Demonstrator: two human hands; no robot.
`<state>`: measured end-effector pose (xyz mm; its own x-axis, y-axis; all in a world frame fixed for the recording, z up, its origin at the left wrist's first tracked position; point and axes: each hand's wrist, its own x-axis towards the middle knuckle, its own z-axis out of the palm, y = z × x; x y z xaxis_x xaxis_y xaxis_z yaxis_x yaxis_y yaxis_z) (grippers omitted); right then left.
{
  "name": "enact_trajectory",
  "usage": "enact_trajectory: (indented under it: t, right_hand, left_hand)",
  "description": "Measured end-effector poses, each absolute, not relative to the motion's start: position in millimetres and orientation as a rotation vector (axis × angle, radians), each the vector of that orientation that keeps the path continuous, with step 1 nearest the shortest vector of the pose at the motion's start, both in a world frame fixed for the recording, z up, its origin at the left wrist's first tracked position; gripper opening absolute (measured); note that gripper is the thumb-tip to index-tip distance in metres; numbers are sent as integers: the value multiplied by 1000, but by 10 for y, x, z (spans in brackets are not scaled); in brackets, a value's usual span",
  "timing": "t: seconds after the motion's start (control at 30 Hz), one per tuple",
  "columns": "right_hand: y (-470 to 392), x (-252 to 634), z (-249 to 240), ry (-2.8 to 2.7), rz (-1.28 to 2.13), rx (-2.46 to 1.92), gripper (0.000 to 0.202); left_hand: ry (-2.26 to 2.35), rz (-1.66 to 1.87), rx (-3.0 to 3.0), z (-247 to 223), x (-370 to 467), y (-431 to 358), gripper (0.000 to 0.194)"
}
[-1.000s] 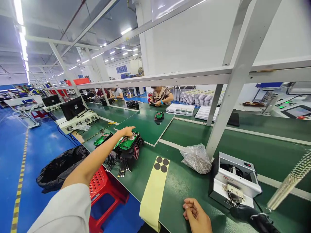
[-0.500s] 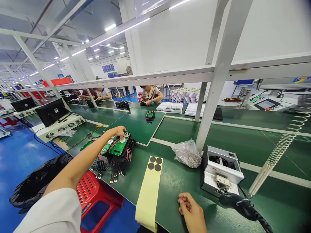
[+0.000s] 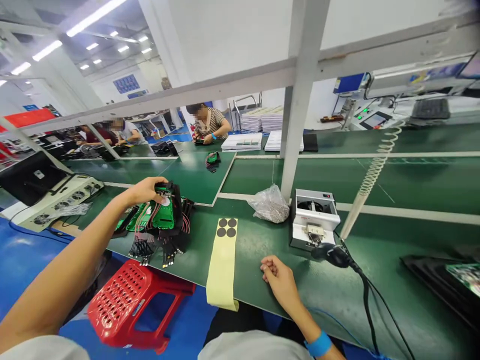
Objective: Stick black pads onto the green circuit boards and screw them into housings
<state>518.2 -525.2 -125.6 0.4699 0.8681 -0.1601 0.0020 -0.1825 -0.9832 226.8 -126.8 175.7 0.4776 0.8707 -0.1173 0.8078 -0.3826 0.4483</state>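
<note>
My left hand (image 3: 152,190) grips the upper edge of a green circuit board unit (image 3: 164,215), tilted up at the left of the bench. A round white piece shows on the board beside my fingers, and red and black wires hang below. More green boards (image 3: 137,218) lie left of it. My right hand (image 3: 276,272) rests on the green bench with fingers curled; no object shows in it. Between my hands lies a yellow strip (image 3: 222,265) with several dark round pads (image 3: 227,227) at its far end.
A bag of small metal parts (image 3: 272,205) and a white machine (image 3: 314,220) stand beyond my right hand. A coiled hose (image 3: 371,175) hangs at the right. A red stool (image 3: 127,305) is below the bench's left edge. Across the bench, a person in stripes (image 3: 212,122) sits.
My left hand has lifted and tilted the board unit it was touching. The view has turned right and down, showing more of my right forearm and its blue wristband.
</note>
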Motion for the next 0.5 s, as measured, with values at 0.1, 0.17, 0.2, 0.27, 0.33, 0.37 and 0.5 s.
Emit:
enact_trajectory:
  t: [0.1,0.17,0.2,0.27,0.33,0.37,0.5]
  right_hand:
    - [-5271,5193,-1217,-775,943,-1569,42]
    - [-5296,5191,-1212,-774,945,-1566,43]
    - [-5306,5190,-1213,-770,948,-1556,45]
    - [-5312,5192,-1211,-742,968,-1515,50]
    - [-5301,5200,-1194,-688,1004,-1459,57]
    - [-5292,5206,-1174,-659,1023,-1433,61]
    - [-5308,5228,-956,-593,1094,-1343,68]
  left_hand:
    - [1382,207,2355,1826,2347,-1366,59]
    - [1389,194,2398,1866,2405,-1418,61]
    - [1397,186,2416,1893,2435,-1441,62]
    - [1417,186,2447,1976,2503,-1498,65]
    - [1410,191,2482,2108,2590,-1595,66]
    - [1390,193,2501,2189,2641,-1667,67]
    - [1191,239,2535,2492,2895,-2107,67]
